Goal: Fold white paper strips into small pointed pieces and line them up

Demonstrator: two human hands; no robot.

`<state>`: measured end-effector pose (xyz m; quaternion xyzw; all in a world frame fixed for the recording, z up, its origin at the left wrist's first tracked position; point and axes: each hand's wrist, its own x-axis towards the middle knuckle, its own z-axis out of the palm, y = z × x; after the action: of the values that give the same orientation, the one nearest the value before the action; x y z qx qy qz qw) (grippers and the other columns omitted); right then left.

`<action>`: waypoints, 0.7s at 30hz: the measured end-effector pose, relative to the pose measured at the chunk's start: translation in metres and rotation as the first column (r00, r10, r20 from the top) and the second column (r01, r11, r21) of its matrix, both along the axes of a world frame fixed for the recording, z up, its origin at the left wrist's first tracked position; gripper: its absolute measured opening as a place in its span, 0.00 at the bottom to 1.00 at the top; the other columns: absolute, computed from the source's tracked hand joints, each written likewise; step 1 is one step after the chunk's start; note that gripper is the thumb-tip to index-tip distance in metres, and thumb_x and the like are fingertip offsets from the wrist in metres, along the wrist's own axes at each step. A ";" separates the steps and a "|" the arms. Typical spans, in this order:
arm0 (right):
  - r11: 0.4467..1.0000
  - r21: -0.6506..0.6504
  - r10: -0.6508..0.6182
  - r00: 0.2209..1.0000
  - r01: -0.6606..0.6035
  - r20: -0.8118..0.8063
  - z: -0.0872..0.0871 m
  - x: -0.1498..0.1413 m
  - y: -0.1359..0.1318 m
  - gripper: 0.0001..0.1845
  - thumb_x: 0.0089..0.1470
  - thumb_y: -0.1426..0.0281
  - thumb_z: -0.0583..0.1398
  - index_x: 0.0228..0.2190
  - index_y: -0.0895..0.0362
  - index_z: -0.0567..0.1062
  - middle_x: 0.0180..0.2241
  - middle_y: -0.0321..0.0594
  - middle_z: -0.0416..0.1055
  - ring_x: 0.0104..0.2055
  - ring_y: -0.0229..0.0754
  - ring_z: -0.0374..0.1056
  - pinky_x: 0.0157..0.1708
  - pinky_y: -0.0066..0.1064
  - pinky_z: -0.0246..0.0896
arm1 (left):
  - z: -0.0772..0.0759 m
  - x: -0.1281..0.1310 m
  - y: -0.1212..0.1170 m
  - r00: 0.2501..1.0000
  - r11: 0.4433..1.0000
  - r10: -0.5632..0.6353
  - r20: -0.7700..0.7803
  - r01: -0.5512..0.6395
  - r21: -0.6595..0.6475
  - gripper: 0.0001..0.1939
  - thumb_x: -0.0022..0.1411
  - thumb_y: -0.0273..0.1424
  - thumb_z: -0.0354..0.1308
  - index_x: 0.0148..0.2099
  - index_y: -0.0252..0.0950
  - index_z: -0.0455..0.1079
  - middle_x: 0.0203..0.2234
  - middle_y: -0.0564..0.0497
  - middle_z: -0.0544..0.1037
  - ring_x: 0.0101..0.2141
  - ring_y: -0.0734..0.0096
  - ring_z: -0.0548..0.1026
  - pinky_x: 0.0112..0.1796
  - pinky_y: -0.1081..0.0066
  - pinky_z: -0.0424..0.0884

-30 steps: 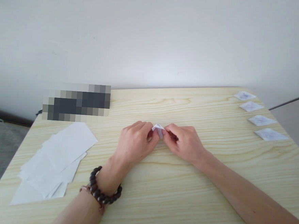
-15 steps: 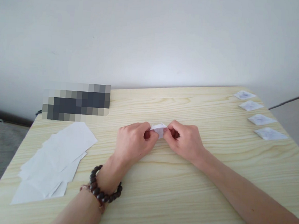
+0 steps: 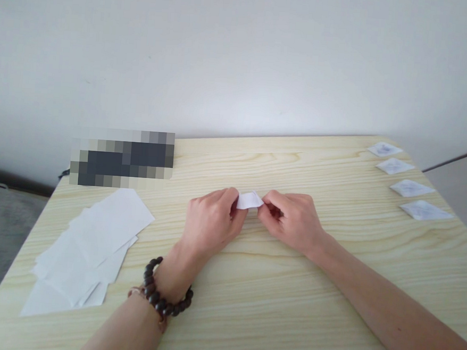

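A small folded piece of white paper is held between my two hands over the middle of the table. My left hand, with a dark bead bracelet at the wrist, pinches its left end between thumb and fingers. At the paper's right tip, the thumb and forefinger of my right hand are closed on the corner. My fingers cover both ends of the paper, so only its middle shows.
Loose white paper sheets lie in an overlapping pile on the left of the wooden table. Several folded paper diamonds form a column along the right edge. A blurred-out dark object sits at the back left, before the wall.
The folded paper has turned between my fingers, and a flatter white face now shows. Both hands stay almost in place; the whole view has shifted slightly.
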<state>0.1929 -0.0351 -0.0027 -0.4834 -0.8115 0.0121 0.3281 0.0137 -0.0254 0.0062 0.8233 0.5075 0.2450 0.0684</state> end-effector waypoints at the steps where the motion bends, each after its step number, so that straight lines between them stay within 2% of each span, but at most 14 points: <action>1: 1.000 0.002 -0.002 1.000 0.002 0.012 0.000 0.000 0.000 0.10 0.52 0.73 0.54 0.21 0.56 0.67 0.15 0.31 0.66 0.17 0.33 0.58 0.22 0.27 0.46 | 0.000 0.000 0.000 1.000 1.000 -0.017 0.000 0.017 0.005 0.12 0.60 0.30 0.50 0.24 0.37 0.58 0.16 0.55 0.65 0.19 0.74 0.60 0.23 0.72 0.50; 6: 1.000 -0.008 0.027 0.998 -0.026 0.062 0.002 0.002 0.000 0.11 0.52 0.72 0.55 0.20 0.56 0.65 0.16 0.32 0.65 0.17 0.33 0.56 0.22 0.28 0.46 | 0.001 -0.005 0.003 0.987 0.988 -0.138 0.084 0.144 -0.064 0.07 0.60 0.30 0.52 0.30 0.35 0.66 0.20 0.54 0.70 0.21 0.75 0.64 0.25 0.74 0.55; 9: 1.000 -0.010 0.021 0.998 -0.020 0.062 0.002 0.004 0.001 0.12 0.54 0.73 0.54 0.20 0.56 0.64 0.16 0.32 0.64 0.18 0.33 0.55 0.22 0.27 0.44 | 0.002 -0.006 0.004 0.980 0.980 -0.101 0.173 0.128 -0.152 0.07 0.62 0.32 0.52 0.37 0.36 0.70 0.21 0.55 0.71 0.22 0.75 0.67 0.26 0.75 0.59; 11: 0.999 -0.017 0.029 0.998 -0.029 0.048 0.002 0.005 0.001 0.13 0.55 0.72 0.53 0.20 0.56 0.64 0.16 0.32 0.64 0.18 0.33 0.54 0.22 0.27 0.44 | 0.002 -0.005 0.005 0.981 0.981 -0.076 0.177 0.106 -0.165 0.07 0.61 0.32 0.52 0.39 0.36 0.70 0.21 0.55 0.72 0.22 0.75 0.67 0.27 0.75 0.59; 16: 0.995 -0.047 0.092 0.995 -0.090 0.047 0.001 0.004 0.002 0.13 0.57 0.71 0.53 0.20 0.56 0.65 0.16 0.32 0.64 0.18 0.33 0.54 0.22 0.27 0.44 | 0.001 -0.003 0.004 0.991 0.985 -0.092 0.098 0.105 -0.136 0.06 0.59 0.31 0.52 0.31 0.35 0.67 0.21 0.54 0.70 0.23 0.74 0.65 0.26 0.73 0.58; 21: 0.993 -0.092 0.074 0.996 -0.069 0.047 0.000 0.001 0.001 0.14 0.56 0.72 0.54 0.19 0.56 0.65 0.15 0.32 0.64 0.17 0.33 0.56 0.22 0.28 0.44 | 0.000 0.000 0.002 0.997 0.990 -0.060 0.056 0.066 -0.122 0.09 0.57 0.30 0.51 0.24 0.36 0.61 0.19 0.54 0.66 0.22 0.73 0.63 0.26 0.71 0.55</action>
<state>0.1943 -0.0340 -0.0024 -0.4683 -0.8350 0.0481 0.2847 0.0139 -0.0231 0.0062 0.8264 0.4934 0.2322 0.1402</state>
